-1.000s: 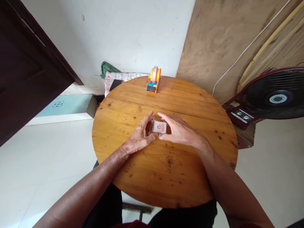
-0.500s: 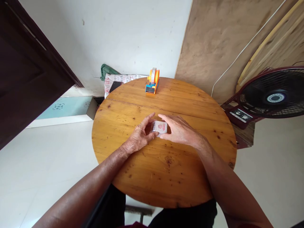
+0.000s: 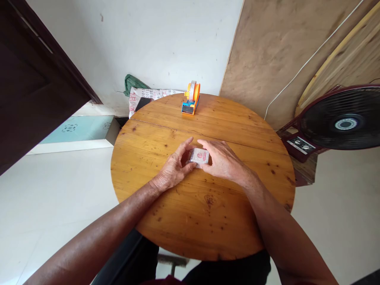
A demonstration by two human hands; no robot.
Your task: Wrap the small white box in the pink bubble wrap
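Observation:
Between both hands, over the middle of the round wooden table point(image 3: 190, 215), is a small flat box point(image 3: 199, 156). It looks pale, with red print on top and a shiny, clear plastic covering. My left hand point(image 3: 175, 165) grips its left side, thumb at the near edge and fingers curved around the far side. On the opposite side, my right hand point(image 3: 222, 159) holds the box between thumb and fingers. Both index fingers are raised slightly above it. The box's underside and part of its ends are hidden by the fingers.
An orange and blue tape dispenser point(image 3: 191, 99) with a roll stands at the table's far edge. A dark red fan point(image 3: 341, 118) is at the right. Left of the table lies a pale blue box point(image 3: 80, 128); behind it is a printed white sack point(image 3: 135, 99).
The view has shifted slightly. Both hands keep hold of the small box, which is tilted a little differently, with its red print turned slightly.

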